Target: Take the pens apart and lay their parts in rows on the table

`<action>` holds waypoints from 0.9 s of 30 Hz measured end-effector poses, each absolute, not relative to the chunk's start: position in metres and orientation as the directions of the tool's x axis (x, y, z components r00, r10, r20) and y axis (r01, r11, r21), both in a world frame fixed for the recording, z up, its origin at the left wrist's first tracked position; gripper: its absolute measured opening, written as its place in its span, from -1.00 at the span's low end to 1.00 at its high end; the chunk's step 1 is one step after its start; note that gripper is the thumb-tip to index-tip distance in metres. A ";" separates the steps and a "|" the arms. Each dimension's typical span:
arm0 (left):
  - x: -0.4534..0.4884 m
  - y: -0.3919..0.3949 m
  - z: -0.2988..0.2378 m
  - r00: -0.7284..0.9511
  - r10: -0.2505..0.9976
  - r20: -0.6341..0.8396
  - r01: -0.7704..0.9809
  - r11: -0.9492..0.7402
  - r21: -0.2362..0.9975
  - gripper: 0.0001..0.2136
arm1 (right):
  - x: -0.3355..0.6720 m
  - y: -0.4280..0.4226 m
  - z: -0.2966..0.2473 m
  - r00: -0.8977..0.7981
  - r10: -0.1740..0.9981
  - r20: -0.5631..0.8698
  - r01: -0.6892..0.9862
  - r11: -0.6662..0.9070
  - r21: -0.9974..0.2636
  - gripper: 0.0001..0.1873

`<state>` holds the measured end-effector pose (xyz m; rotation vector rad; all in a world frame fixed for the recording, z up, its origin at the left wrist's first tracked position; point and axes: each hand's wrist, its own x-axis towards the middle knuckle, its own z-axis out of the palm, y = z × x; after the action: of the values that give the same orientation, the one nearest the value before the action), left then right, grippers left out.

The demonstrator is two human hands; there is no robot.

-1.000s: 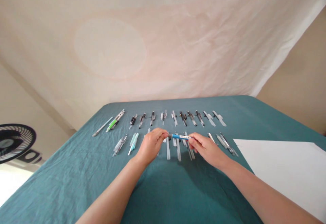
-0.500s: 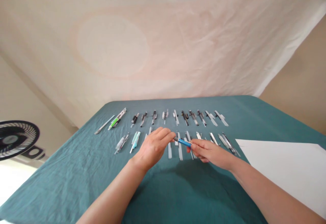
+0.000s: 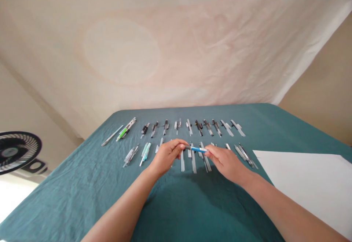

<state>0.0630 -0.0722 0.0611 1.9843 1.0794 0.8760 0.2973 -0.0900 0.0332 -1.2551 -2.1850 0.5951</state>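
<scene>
Both of my hands pinch one blue and white pen (image 3: 197,149) held level above the teal tablecloth (image 3: 178,205). My left hand (image 3: 165,156) grips its dark left end with fingers closed. My right hand (image 3: 224,161) is closed on the right end. Under and around the hands lie two rows of pens and pen parts: a far row (image 3: 198,126) of several dark and clear pieces, and a near row (image 3: 192,157) of clear barrels. A green pen (image 3: 125,129) lies at the far left.
A white sheet of paper (image 3: 305,183) covers the table's right side. A black fan (image 3: 16,150) stands off the table at the left. A pale cloth hangs behind the table's far edge.
The blue pen tilted down to the right half a second ago and is level again. Both hands have kept their hold and shifted only slightly.
</scene>
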 end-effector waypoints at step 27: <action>0.087 -0.082 0.046 0.268 0.963 0.012 -0.359 0.089 0.929 -0.82 | 0.280 -0.101 0.041 -0.515 0.857 0.027 0.349 0.238 -0.906 -0.54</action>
<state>0.0865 -0.0818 0.0464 1.0199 0.7607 1.1396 0.2804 -0.1011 0.0413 -1.0990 -1.9826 1.2437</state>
